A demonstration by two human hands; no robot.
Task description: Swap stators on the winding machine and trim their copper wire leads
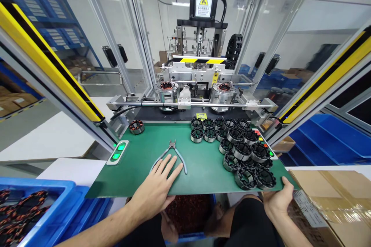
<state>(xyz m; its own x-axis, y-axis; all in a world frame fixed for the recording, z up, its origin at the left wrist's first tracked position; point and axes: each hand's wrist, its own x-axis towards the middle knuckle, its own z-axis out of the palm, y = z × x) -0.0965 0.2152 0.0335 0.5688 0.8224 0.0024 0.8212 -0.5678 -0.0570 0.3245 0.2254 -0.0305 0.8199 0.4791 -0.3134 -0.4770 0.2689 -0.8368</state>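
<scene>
My left hand [158, 185] lies flat on the green mat [139, 162], fingers spread, its fingertips touching the handles of a small pair of cutting pliers [171, 151]. My right hand [278, 197] is curled over the mat's front right corner, beside a cluster of several ring-shaped metal stator cores [240, 146]. A single copper-wound stator [136, 126] sits alone at the mat's far left. Two more wound stators [166, 85] rest in round fixtures of the machine behind the mat.
The press machine [199, 73] stands behind yellow-striped guard posts. Green lit buttons [118, 151] flank the mat's left edge. A blue bin of wound stators [26, 212] is at lower left, a cardboard box [333, 204] at lower right, a bin of copper scraps [188, 212] below.
</scene>
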